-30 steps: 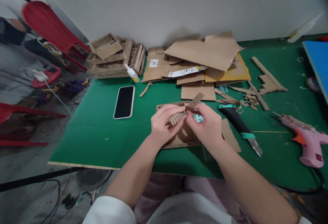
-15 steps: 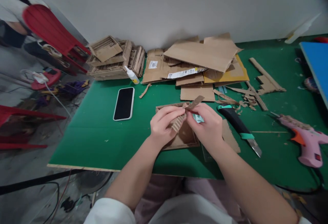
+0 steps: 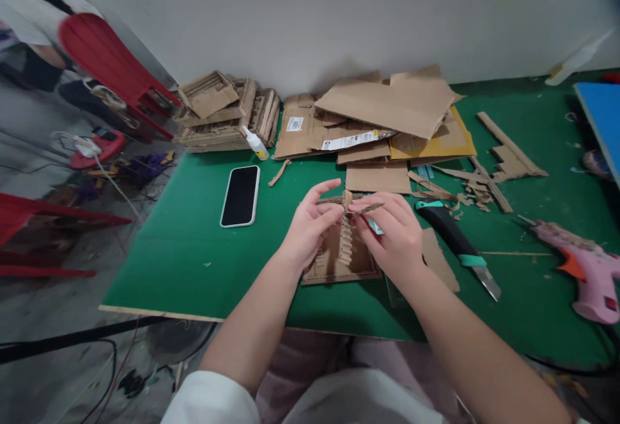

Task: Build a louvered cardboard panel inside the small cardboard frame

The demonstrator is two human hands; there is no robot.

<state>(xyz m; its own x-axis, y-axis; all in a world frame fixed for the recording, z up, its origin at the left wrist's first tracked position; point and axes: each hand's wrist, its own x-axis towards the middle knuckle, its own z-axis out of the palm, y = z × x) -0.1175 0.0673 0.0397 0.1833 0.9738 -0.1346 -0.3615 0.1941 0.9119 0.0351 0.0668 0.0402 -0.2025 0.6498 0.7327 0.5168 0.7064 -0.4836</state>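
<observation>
Between my hands is a corrugated cardboard strip [image 3: 345, 241], its ridges bared and its lower end hanging down. My left hand [image 3: 312, 223] pinches it near the top with thumb and a finger, the index finger raised. My right hand [image 3: 392, 227] is closed on a thin torn piece of the cardboard [image 3: 371, 208] at the strip's upper part. Below both hands a shallow cardboard tray [image 3: 329, 275] with layered edges lies on the green table [image 3: 194, 269]. A small teal and white item [image 3: 374, 226] shows partly behind my right fingers.
A phone [image 3: 241, 196], a glue bottle [image 3: 256, 144] and stacked cardboard trays [image 3: 227, 114] are at left. Cardboard sheets [image 3: 382, 104] are piled by the wall. On the right lie cardboard scraps [image 3: 477, 191], a utility knife [image 3: 455, 236] with its blade out and a pink glue gun [image 3: 586, 269].
The strip has swung from slanting to nearly upright, with a thin piece peeled toward the right. My left index finger has lifted away. The view has shifted slightly.
</observation>
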